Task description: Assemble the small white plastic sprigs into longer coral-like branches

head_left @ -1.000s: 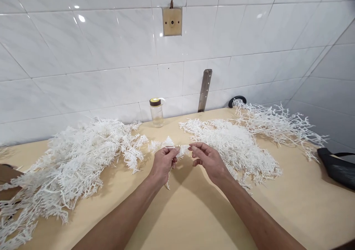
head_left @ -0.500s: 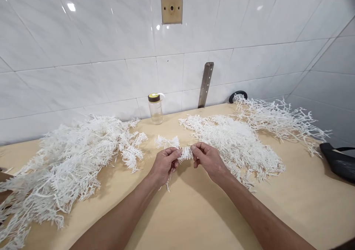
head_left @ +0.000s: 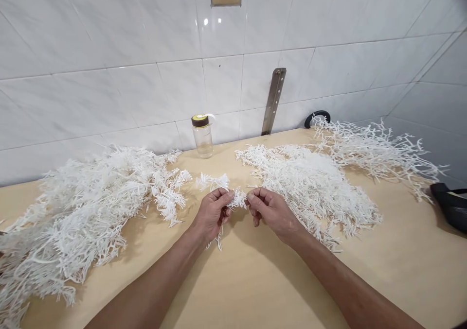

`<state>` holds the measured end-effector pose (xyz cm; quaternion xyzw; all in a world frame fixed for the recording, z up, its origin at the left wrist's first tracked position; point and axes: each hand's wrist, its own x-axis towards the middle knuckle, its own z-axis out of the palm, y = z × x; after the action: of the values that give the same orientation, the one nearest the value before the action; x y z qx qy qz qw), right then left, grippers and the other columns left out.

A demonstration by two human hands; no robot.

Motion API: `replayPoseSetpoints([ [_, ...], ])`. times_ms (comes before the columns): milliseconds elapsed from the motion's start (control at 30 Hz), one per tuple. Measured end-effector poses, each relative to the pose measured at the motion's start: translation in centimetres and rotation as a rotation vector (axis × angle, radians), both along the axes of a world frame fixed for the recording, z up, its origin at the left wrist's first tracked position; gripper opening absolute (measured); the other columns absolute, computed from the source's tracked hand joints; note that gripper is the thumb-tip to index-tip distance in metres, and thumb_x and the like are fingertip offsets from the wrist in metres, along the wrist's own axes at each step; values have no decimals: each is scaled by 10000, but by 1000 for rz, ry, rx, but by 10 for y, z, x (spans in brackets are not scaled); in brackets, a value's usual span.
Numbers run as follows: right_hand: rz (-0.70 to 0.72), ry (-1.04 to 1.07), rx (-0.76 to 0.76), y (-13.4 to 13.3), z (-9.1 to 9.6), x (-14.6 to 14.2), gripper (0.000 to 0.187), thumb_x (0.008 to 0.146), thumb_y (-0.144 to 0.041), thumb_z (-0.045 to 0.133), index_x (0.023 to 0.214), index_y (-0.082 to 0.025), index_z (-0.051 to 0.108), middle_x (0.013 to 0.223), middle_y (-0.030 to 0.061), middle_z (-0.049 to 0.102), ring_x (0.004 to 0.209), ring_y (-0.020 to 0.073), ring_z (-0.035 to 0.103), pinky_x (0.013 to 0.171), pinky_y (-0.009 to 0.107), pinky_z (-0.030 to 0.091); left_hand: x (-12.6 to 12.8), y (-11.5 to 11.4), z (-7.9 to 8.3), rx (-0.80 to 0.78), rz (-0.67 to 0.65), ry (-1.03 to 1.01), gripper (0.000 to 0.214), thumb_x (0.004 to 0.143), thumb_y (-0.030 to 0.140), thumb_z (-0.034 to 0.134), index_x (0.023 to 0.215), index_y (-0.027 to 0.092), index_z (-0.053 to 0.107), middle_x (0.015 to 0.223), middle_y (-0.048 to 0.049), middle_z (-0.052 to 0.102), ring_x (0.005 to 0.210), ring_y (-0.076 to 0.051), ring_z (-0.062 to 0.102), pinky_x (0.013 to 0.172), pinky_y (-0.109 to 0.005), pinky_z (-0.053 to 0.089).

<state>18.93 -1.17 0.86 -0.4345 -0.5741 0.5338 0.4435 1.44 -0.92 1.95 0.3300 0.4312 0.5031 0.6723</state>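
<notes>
Between my hands is a small white branching sprig (head_left: 239,199), which looks like plastic, with many thin tips. My left hand (head_left: 211,215) pinches it between thumb and fingers; a few strands hang below that palm. At the sprig's other end, my right hand (head_left: 270,210) has thumb and forefinger pressed together on its tips. Just behind the left hand, loose white sprigs (head_left: 215,181) lie on the table (head_left: 233,285). A large heap of the same white sprigs (head_left: 91,217) spreads to the left, and a flatter pile (head_left: 310,183) lies to the right.
A clear bottle (head_left: 203,139) with a dark and yellow lid stands near the tiled wall. A metal strip (head_left: 273,100) leans there too. Longer white branches (head_left: 372,149) lie at the back right, by a black ring-shaped thing (head_left: 317,117). A black object (head_left: 450,205) sits at the right edge.
The view has tilted down a little. My hands stay close together with the sprig between them; the right fingers sit slightly farther from the left, and more of the sprig shows.
</notes>
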Motion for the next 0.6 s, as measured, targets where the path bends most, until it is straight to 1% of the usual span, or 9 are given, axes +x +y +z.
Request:
replayPoseSetpoints([
  [133, 27, -158, 125, -4, 6, 5, 287, 877, -486, 609, 910, -206, 662, 749, 10, 617, 552, 128, 561, 473, 254, 505, 2, -1, -2, 26, -18, 73, 423, 608, 411, 869, 716, 170, 539, 583, 64, 546, 413, -37, 457, 335, -149, 290],
  [233, 2, -240, 216, -6, 10, 8, 227, 881, -424, 601, 916, -216, 686, 775, 34, 633, 648, 165, 582, 481, 256, 511, 4, -3, -2, 51, -25, 117, 431, 606, 431, 866, 703, 175, 534, 549, 65, 532, 401, -44, 450, 334, -154, 302],
  [333, -18, -301, 272, -6, 12, 11, 159, 873, -353, 603, 905, -231, 699, 802, 44, 659, 694, 184, 593, 522, 278, 505, 7, -5, 0, 72, -13, 171, 427, 614, 452, 855, 699, 175, 540, 518, 62, 531, 371, -46, 437, 332, -159, 297],
  [400, -11, -339, 311, -5, 13, 14, 120, 856, -313, 612, 871, -238, 704, 780, 39, 667, 678, 182, 584, 545, 289, 485, 8, -7, 1, 66, -19, 223, 422, 628, 471, 840, 697, 179, 543, 485, 59, 532, 333, -48, 417, 313, -164, 258],
  [500, -12, -404, 358, -3, 13, 18, 78, 817, -267, 639, 778, -238, 700, 694, 15, 648, 610, 162, 546, 558, 289, 440, 7, -9, 1, 32, -49, 271, 414, 646, 494, 819, 704, 188, 547, 446, 49, 537, 292, -59, 393, 285, -176, 181],
  [567, -29, -408, 342, -2, 14, 21, 73, 799, -264, 658, 742, -235, 693, 673, 7, 645, 604, 158, 547, 570, 285, 432, 7, -9, 1, 29, -56, 245, 415, 648, 495, 817, 689, 184, 545, 445, 45, 539, 297, -59, 392, 288, -175, 200],
  [600, -33, -388, 304, -1, 13, 22, 81, 800, -279, 662, 740, -232, 688, 673, 5, 644, 594, 155, 549, 560, 280, 433, 7, -8, 1, 32, -53, 219, 416, 645, 488, 821, 677, 180, 544, 451, 44, 539, 310, -56, 399, 295, -172, 227],
])
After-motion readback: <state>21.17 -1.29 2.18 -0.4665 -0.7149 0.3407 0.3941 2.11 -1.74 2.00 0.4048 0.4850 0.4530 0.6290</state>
